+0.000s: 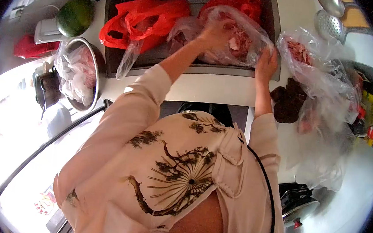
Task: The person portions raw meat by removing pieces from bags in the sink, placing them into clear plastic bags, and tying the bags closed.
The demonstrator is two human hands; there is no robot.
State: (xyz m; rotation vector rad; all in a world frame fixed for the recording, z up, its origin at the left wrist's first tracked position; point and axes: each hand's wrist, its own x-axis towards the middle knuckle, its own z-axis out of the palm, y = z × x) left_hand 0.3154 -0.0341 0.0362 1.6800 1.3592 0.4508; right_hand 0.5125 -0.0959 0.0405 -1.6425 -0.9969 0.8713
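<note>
A clear plastic bag (261, 33) with chunks of raw meat (238, 43) lies in the dark sink (164, 65). My left hand (215, 35) reaches to the meat at the bag's left side. Its fingertips are hidden by plastic and blur. At the bag's right edge, my right hand (267, 61) pinches the plastic between thumb and fingers. Left of the bag sits a red plastic bag (147, 17), its mouth loosely open. Another red bag (240, 3) is behind the clear one.
On the left stand a steel basin (98, 75) holding plastic bags and a dark green melon (75, 15). Right of the sink are a clear bag of meat strips (298, 51), a crumpled dark brown item (288, 100) and a slotted spoon (330, 24).
</note>
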